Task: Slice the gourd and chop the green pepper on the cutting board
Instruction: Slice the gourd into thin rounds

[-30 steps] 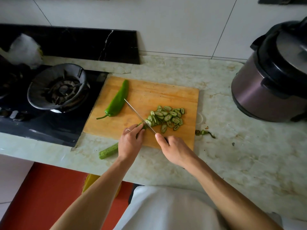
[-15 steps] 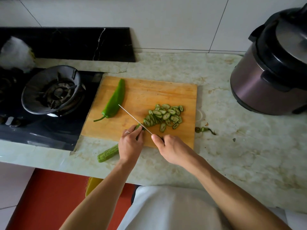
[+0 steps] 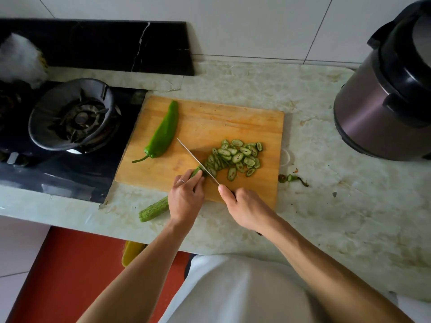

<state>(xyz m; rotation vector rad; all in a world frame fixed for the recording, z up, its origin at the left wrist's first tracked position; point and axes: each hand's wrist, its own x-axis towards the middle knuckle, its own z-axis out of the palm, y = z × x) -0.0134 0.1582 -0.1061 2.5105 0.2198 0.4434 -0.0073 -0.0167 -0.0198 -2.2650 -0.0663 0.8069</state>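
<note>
While the gourd (image 3: 155,209) is pinned by the curled left hand (image 3: 185,199) at the cutting board (image 3: 233,120) edge, the knife (image 3: 198,160) is gripped by the right hand (image 3: 245,208) — slices (image 3: 235,157) lie beside the blade. The gourd is judged firm, ridged, best held close behind the cut; the pepper (image 3: 163,134) — glossy, likely slippery — lies uncut.

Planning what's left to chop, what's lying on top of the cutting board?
On the cutting board: a whole green pepper, gourd slices, and the gourd, its middle covered by the left hand.
</note>
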